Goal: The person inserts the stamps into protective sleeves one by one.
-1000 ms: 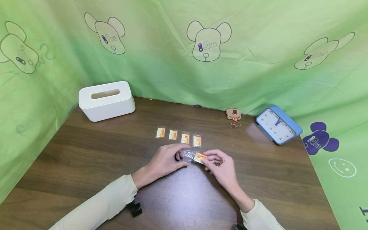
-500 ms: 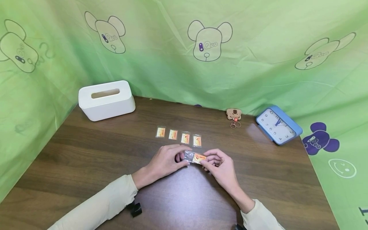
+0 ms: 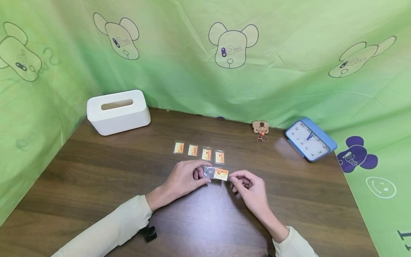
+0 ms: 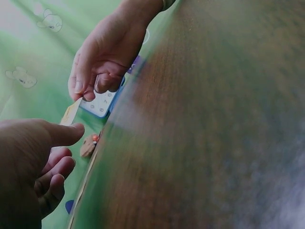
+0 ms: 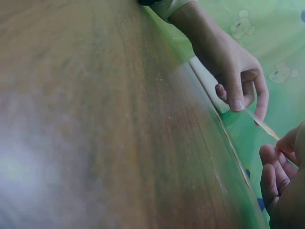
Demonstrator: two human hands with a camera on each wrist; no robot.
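A small orange picture card (image 3: 221, 174) sits in the right part of a clear plastic sleeve (image 3: 209, 172), held up between the two hands. My left hand (image 3: 185, 178) holds the sleeve's left end between thumb and fingers. At the opposite end, my right hand (image 3: 250, 189) pinches the sleeve's edge with thumb and forefinger. Edge-on, the sleeve (image 5: 265, 128) appears as a thin strip in the right wrist view. Beyond the hands, several similar sleeved cards (image 3: 206, 154) lie in a row on the wooden table (image 3: 135, 164).
A white tissue box (image 3: 120, 114) stands at the back left. Toward the back right are a brown bear-shaped keychain (image 3: 260, 127) and a blue clock (image 3: 310, 139). Green printed cloth (image 3: 179, 67) hangs along the table's back and sides.
My right hand has shifted slightly right, from over the card to the sleeve's outer edge, so more of the card shows. My left hand has barely moved.
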